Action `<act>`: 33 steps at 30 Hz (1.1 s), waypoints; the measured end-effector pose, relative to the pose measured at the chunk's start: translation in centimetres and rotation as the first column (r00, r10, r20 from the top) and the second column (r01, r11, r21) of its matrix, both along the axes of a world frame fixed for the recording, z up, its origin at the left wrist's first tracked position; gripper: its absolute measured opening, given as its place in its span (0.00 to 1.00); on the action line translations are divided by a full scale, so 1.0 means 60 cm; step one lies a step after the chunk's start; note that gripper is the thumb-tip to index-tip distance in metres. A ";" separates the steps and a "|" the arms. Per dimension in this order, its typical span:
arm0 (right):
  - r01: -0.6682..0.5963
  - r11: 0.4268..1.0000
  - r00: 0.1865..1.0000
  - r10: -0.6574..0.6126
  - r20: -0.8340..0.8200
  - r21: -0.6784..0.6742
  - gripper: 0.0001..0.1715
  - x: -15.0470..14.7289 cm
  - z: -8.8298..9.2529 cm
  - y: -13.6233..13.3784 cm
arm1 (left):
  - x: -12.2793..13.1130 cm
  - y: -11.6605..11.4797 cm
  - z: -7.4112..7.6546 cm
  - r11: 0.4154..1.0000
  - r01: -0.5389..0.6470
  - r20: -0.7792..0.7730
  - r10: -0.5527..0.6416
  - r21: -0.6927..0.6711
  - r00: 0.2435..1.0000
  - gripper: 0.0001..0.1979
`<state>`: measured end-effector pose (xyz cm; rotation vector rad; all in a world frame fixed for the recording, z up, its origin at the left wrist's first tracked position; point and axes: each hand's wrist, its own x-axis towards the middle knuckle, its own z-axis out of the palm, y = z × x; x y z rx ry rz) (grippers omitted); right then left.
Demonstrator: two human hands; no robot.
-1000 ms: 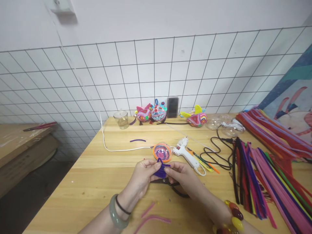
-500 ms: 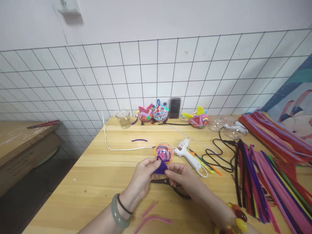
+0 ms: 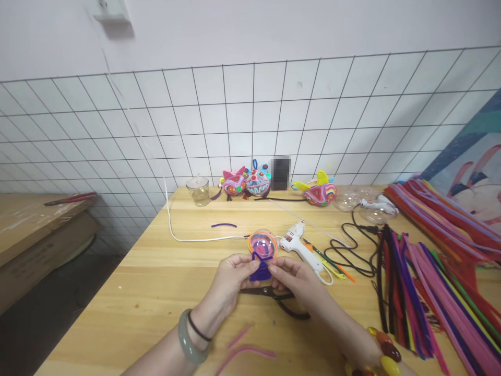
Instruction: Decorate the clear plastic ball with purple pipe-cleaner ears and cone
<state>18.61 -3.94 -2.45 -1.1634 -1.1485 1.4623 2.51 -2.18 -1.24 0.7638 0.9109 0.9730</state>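
A bent purple pipe cleaner piece (image 3: 260, 271) is pinched between my two hands over the table. My left hand (image 3: 237, 273) grips its left side with thumb and fingers. On its right side, the thumb and fingertips of my right hand (image 3: 290, 275) are closed. Just beyond it lies a clear plastic ball (image 3: 263, 243) with coiled orange, pink and purple pipe cleaners, partly covered by the purple piece. Black-handled scissors (image 3: 266, 292) rest under my hands, partly hidden. To the right of the ball lies a white glue gun (image 3: 301, 248).
Bundles of coloured pipe cleaners (image 3: 415, 292) cover the right side. Along the back stand finished pipe-cleaner ornaments (image 3: 257, 183), a glass cup (image 3: 198, 192) and clear balls (image 3: 347, 200). A black cable (image 3: 344, 250) curls beside the glue gun. Pink pieces (image 3: 250, 349) lie in front.
My right hand has shifted slightly along the purple piece, which now looks more spread out between my fingers. Little else has moved.
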 end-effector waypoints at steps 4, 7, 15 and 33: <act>0.010 0.998 1.000 -0.011 0.017 0.055 0.20 0.002 0.004 0.000 | 0.001 -0.002 0.000 0.999 0.046 -0.064 -0.046 0.005 0.997 0.14; 0.015 0.997 0.999 -0.017 0.028 0.070 0.20 0.001 0.008 -0.001 | 0.002 -0.005 0.001 0.996 0.090 -0.094 -0.088 0.017 0.992 0.15; 0.010 1.000 1.000 -0.010 -0.029 -0.004 0.22 0.001 0.014 -0.001 | 0.003 -0.004 0.005 0.987 0.156 -0.039 -0.154 0.049 0.987 0.16; -0.108 0.989 0.956 0.076 -0.285 -0.098 0.15 0.005 0.007 -0.006 | 0.001 -0.005 0.005 0.963 0.261 0.067 -0.265 0.059 0.962 0.17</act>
